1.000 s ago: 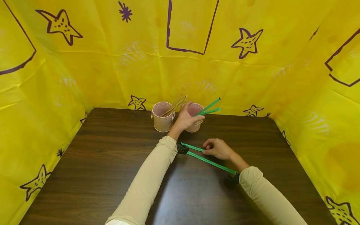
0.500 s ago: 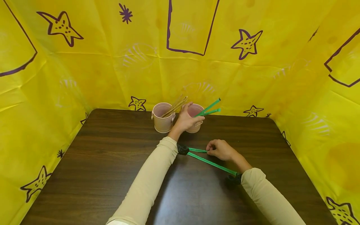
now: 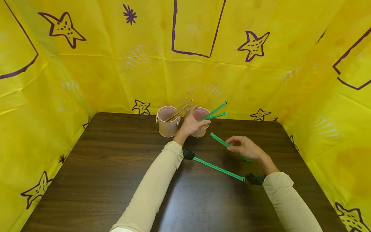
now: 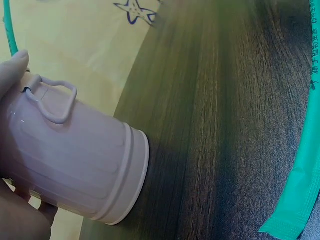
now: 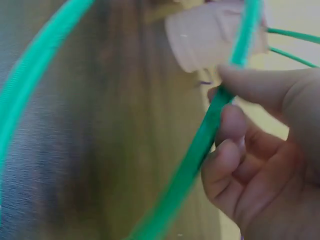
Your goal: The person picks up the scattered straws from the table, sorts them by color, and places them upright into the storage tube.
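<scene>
My left hand (image 3: pixel 191 125) grips a small pink metal bucket (image 3: pixel 202 131) at the back of the table, its thumb near the rim in the left wrist view. Two green wrapped straws (image 3: pixel 215 111) lean out of that bucket to the right. Between thumb and fingers, my right hand (image 3: pixel 246 147) pinches another green wrapped straw (image 5: pixel 182 175), held slanting above the table. A further green straw (image 3: pixel 218 168) with a flat crimped end lies on the wood in front of both hands; it also runs along the right edge of the left wrist view.
To the left of my left hand stands a second pink bucket (image 3: pixel 167 129), with several thin tan sticks (image 3: pixel 179 112) leaning out. The dark wooden table (image 3: pixel 116 167) is bounded by yellow patterned cloth (image 3: pixel 145 74) at its back and sides. Each wrist wears a black device (image 3: pixel 255 178).
My right hand has moved to the right with its straw, which has come away from beside the straw on the table. The left hand and bucket have stayed in place.
</scene>
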Demonstrator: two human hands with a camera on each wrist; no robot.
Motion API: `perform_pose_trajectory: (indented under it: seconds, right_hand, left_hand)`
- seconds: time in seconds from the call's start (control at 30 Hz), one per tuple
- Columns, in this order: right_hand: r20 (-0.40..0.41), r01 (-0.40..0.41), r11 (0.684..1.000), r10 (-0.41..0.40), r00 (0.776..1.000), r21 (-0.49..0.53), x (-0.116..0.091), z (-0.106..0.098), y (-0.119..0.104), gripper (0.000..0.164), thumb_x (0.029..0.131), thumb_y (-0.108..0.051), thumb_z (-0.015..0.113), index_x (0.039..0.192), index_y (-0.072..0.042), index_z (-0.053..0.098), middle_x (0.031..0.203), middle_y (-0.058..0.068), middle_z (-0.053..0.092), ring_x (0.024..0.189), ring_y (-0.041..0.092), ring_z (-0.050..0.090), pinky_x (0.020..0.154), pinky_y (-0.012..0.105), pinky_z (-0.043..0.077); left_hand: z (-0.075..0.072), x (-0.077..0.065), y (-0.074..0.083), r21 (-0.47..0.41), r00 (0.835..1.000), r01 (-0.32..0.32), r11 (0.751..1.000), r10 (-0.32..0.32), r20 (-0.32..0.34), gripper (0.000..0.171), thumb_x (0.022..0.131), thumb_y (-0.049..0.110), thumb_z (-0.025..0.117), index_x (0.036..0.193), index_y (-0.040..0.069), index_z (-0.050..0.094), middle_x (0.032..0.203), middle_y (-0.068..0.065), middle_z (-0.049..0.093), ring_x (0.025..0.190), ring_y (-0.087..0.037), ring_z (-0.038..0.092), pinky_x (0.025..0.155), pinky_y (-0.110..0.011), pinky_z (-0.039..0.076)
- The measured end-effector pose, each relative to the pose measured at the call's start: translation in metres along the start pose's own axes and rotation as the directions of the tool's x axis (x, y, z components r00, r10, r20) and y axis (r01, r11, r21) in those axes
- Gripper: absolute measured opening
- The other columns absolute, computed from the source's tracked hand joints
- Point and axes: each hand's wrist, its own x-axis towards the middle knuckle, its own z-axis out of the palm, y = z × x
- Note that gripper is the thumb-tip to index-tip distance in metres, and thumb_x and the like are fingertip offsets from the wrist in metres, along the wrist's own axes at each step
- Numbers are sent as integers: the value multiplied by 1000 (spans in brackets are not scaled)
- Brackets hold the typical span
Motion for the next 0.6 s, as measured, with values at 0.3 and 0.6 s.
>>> perform_pose_trajectory:
  seconds: [0.3, 0.6]
  right_hand:
    - [-394, 79, 934, 70, 916, 347, -2, -30, -36, 34, 100, -37, 66, 121, -11, 64, 85, -4, 60, 67, 16, 56, 62, 29, 53]
    - [-700, 574, 540, 39, 713, 615, 11, -50, -83, 20, 95, -9, 71, 111, -4, 62, 86, 0, 65, 49, 12, 44, 45, 22, 37]
  left_hand:
    - [-1, 0, 0, -7, 1000, -15, 1000, 15, -9, 98, 82, 38, 87, 159, 17, 30, 160, -9, 29, 146, -35, 38, 119, -50, 39]
    - [-1, -1, 1, -12, 1000, -14, 1000, 14, 3, 97, 83, 37, 86, 159, 17, 29, 161, -9, 27, 147, -36, 37, 119, -50, 38]
